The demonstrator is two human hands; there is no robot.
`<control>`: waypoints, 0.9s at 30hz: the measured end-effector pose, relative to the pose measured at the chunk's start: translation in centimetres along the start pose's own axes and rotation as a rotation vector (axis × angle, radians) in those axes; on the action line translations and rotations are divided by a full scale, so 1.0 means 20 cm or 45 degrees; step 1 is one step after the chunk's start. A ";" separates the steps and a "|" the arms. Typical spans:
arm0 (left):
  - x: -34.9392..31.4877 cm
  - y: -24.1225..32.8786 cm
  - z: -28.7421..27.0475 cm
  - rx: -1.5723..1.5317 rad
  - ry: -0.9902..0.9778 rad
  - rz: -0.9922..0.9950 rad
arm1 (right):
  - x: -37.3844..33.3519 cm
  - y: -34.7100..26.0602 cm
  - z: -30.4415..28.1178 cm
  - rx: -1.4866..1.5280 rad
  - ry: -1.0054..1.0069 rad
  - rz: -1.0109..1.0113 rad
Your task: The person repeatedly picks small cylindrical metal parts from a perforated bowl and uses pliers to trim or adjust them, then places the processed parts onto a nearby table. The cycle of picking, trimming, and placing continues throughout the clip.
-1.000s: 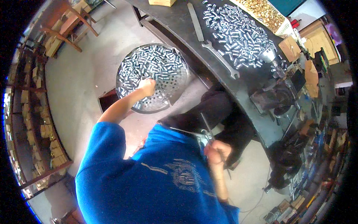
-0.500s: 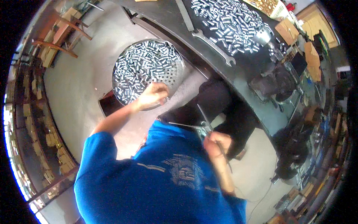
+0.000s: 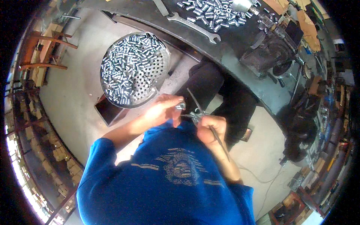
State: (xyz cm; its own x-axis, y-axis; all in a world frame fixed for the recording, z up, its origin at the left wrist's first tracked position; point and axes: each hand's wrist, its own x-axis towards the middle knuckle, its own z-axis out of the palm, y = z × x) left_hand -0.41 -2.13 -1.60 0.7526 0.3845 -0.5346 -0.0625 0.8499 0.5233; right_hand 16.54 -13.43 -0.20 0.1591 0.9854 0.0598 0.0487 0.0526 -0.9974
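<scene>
My left hand [image 3: 165, 108] is closed, with a short shiny metal sleeve [image 3: 180, 106] pinched at its fingertips. Just to the right, my right hand [image 3: 212, 129] is wrapped around a long thin dark rod [image 3: 219, 140], which slants from upper left to lower right. Small metal pieces [image 3: 195, 115] show at the right hand's fingers; their exact kind is unclear. Both hands are close together in front of my blue shirt. Beyond the left hand, a round perforated metal pan [image 3: 150, 77] holds many similar sleeves [image 3: 125, 65].
A dark workbench [image 3: 240, 67] runs along the far right, bearing a double open-ended wrench [image 3: 195, 27], a pile of metal sleeves [image 3: 215, 13] and a dark vise [image 3: 264, 54]. A wooden stool [image 3: 47, 52] stands at far left. A dark box [image 3: 107, 110] sits below the pan.
My left hand has come away from the pan toward the right hand, bringing a metal sleeve. The right hand has risen slightly with the rod. The whole view has shifted.
</scene>
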 end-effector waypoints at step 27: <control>-0.01 0.07 0.14 0.715 -0.138 0.208 | 0.03 0.06 0.06 -0.531 0.065 -0.422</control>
State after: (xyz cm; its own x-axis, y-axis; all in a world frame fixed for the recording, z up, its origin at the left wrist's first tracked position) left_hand 1.15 -2.06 1.08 0.8271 0.4302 -0.3618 0.1507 0.4504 0.8800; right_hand 15.51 -12.56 -1.45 0.1160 0.9173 0.3810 0.4909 0.2805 -0.8248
